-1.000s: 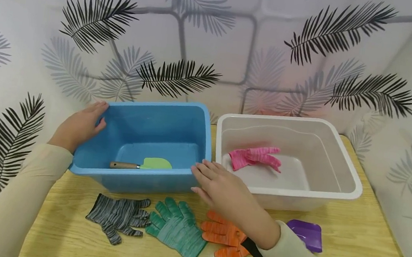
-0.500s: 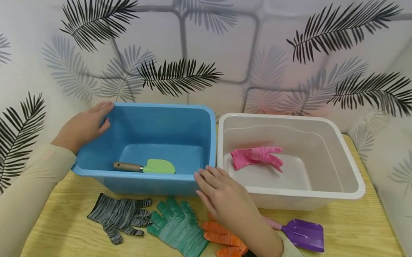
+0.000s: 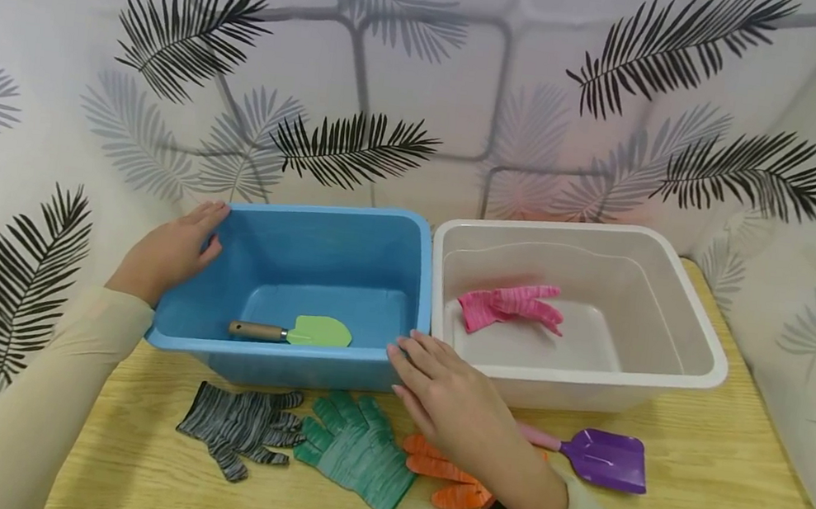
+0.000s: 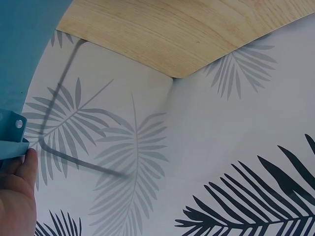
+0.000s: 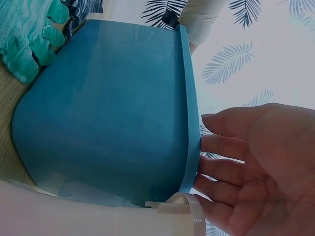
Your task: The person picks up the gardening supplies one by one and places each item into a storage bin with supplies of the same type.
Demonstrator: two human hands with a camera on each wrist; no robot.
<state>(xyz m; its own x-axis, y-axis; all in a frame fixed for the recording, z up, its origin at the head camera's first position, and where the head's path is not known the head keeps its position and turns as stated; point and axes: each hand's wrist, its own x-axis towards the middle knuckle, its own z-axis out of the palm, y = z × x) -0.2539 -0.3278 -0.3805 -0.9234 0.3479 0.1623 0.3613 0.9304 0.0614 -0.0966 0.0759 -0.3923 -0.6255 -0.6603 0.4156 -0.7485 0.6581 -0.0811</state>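
My left hand (image 3: 172, 253) holds the left rim of a blue plastic basin (image 3: 307, 358), thumb over the inside and fingers at the outer edge. In the left wrist view, part of that hand (image 4: 18, 189) shows under the rim. At the basin's front right corner, my right hand (image 3: 463, 401) rests extended fingertips on the rim; the right wrist view shows its palm and nearly straight fingers (image 5: 224, 172). A green garden trowel (image 3: 320, 332) with a wooden handle lies inside the basin. Right beside it stands a white basin (image 3: 574, 380) containing a pink glove (image 3: 510, 305).
In front of the basins lie a grey-black glove (image 3: 240, 428), a green glove (image 3: 360, 453) and an orange glove (image 3: 453, 492), the last partly under my right arm. A purple shovel (image 3: 606, 459) lies to the right. Leaf-patterned cloth (image 3: 412, 72) hangs behind the wooden table (image 3: 710, 502).
The blue basin has slid right against the white one, the trowel inside and both hands moving along with it. More of the purple shovel shows beside my right arm.
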